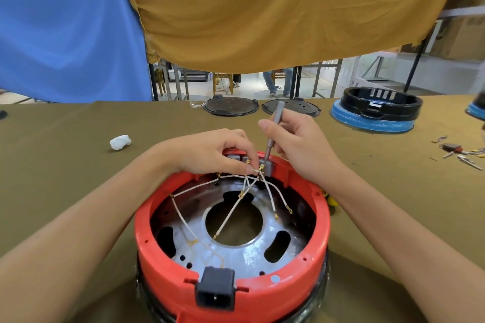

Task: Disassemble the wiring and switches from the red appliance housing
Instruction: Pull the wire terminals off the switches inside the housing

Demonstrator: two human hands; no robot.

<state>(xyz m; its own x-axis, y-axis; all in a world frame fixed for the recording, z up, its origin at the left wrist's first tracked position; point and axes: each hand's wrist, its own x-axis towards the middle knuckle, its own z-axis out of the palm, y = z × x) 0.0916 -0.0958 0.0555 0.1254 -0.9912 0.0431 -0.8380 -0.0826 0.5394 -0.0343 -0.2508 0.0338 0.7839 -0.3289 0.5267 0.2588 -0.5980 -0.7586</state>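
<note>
Left hand [210, 153] fingers pinch white wire [252, 171] at red housing [321, 228] far rim. Right hand [299, 144] fingers pinch grey screwdriver [273, 134], tip at the terminal

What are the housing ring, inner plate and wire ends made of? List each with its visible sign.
Housing ring: likely moulded plastic; uniform red, soft sheen.
Inner plate: metal; silvery, reflective, stained.
Wire ends: probably brass terminals; small gold-coloured tips on white leads.
</note>
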